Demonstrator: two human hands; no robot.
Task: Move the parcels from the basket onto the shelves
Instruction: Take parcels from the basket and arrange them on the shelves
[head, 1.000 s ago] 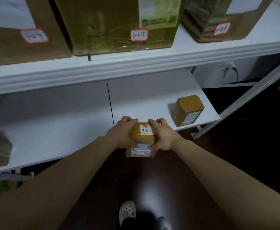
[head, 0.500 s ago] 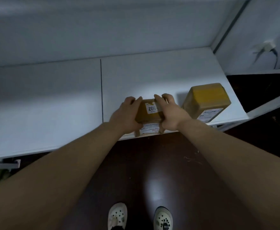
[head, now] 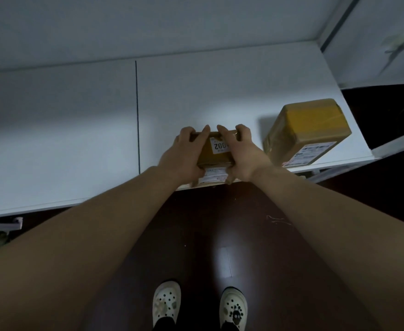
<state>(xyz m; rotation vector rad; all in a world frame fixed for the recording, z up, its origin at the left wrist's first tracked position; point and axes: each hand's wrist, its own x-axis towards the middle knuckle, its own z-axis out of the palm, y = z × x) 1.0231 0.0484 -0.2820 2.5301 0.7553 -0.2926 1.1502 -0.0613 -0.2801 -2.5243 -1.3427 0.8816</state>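
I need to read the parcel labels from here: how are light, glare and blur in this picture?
Head view: dim overall, brightest on the white shelf behind the held parcel; the second parcel throws a soft shadow to its left; a glare patch sits on the dark floor; the top right corner is smeared; the held parcel's label shows 002, its finer print unreadable.

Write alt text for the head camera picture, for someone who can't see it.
The left hand and right hand grip a small brown cardboard parcel at the front edge of a white shelf. A larger brown taped parcel sits to its right.
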